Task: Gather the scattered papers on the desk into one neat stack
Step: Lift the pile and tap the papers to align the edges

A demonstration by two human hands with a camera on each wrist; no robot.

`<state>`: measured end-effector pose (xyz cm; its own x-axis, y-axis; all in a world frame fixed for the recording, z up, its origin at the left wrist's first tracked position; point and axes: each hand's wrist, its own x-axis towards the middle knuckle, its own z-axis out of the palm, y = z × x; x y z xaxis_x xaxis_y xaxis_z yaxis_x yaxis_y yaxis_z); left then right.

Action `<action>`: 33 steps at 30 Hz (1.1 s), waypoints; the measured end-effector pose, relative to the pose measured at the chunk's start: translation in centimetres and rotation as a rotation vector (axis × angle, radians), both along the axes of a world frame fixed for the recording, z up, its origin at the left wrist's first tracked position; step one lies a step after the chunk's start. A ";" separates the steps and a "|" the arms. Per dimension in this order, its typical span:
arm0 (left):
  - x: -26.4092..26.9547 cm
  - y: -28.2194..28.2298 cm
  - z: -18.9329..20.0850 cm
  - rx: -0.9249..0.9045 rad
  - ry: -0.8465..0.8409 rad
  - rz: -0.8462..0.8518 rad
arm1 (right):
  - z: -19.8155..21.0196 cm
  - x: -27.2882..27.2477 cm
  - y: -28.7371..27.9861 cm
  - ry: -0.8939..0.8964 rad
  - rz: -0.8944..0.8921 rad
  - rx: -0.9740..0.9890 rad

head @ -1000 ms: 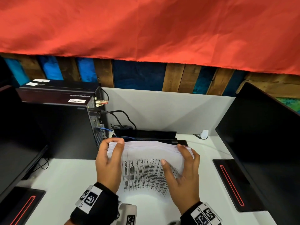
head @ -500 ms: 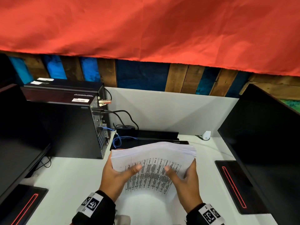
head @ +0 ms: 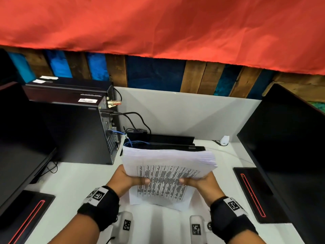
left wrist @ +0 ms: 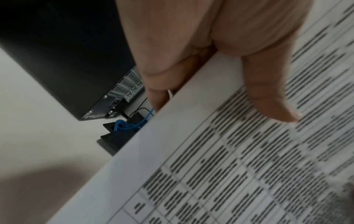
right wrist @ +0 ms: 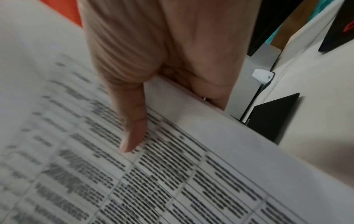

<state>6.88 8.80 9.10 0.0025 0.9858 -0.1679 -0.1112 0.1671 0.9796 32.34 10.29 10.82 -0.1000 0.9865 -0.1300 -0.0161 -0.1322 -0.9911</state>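
Observation:
A thick stack of white papers (head: 167, 161) with a printed table on its top sheet is held tilted above the white desk (head: 73, 182). My left hand (head: 128, 178) grips its left side, thumb on the top sheet and fingers underneath. My right hand (head: 198, 180) grips the right side the same way. The left wrist view shows the left hand (left wrist: 220, 72) with its thumb lying on the stack of papers (left wrist: 239, 159); the right wrist view shows the right hand (right wrist: 157, 72) with its thumb on the stack of papers (right wrist: 172, 174). The stack's near end hangs low, close to the desk.
A black computer tower (head: 73, 127) with cables stands at the back left. Black monitors flank the desk at left (head: 19, 143) and right (head: 288, 148). A flat black device (head: 168, 143) lies behind the papers, and a white divider panel (head: 190, 113) closes the back.
Both hands have shifted from the top corners of the stack down to its sides, thumbs now on top. The stack has been lifted and tilted back off the desk.

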 end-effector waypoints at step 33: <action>3.6 -1.2 6.3 0.433 0.052 0.546 | 2.1 -2.4 -3.2 -0.489 -0.284 0.652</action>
